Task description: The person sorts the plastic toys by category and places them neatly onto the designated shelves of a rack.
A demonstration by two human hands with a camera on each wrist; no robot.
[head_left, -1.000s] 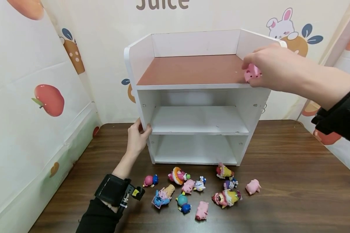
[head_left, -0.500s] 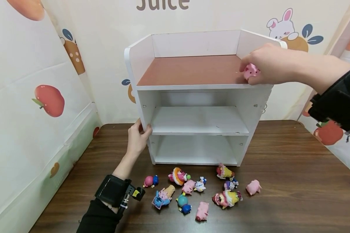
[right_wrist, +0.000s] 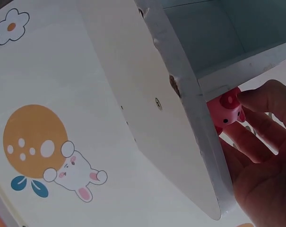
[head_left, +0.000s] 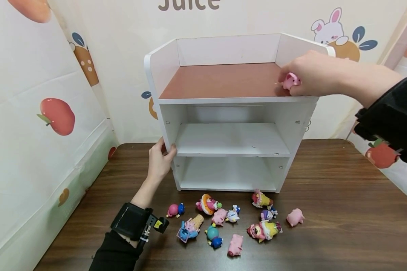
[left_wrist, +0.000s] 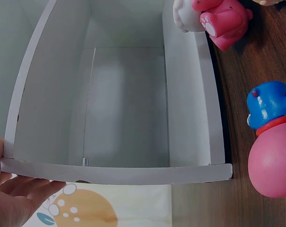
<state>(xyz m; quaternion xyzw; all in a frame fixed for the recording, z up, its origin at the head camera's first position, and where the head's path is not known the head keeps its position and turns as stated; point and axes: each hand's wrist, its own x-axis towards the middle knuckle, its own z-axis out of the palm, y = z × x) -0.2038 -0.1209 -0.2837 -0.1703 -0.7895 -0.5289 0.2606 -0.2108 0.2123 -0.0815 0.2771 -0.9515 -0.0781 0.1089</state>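
The head view looks forward and down on the shelf unit [head_left: 237,100]; the left wrist's closely faces its bottom compartment [left_wrist: 128,109]; the right wrist's, near its side panel [right_wrist: 143,94], shares the head's rabbit print [right_wrist: 76,172].

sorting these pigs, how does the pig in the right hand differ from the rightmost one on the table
The held pig is deeper pink; the loose pig is paler. The held pig is in the right hand at the right end of the top shelf; the loose pig rests on the table, untouched. Both are pink pig figures.
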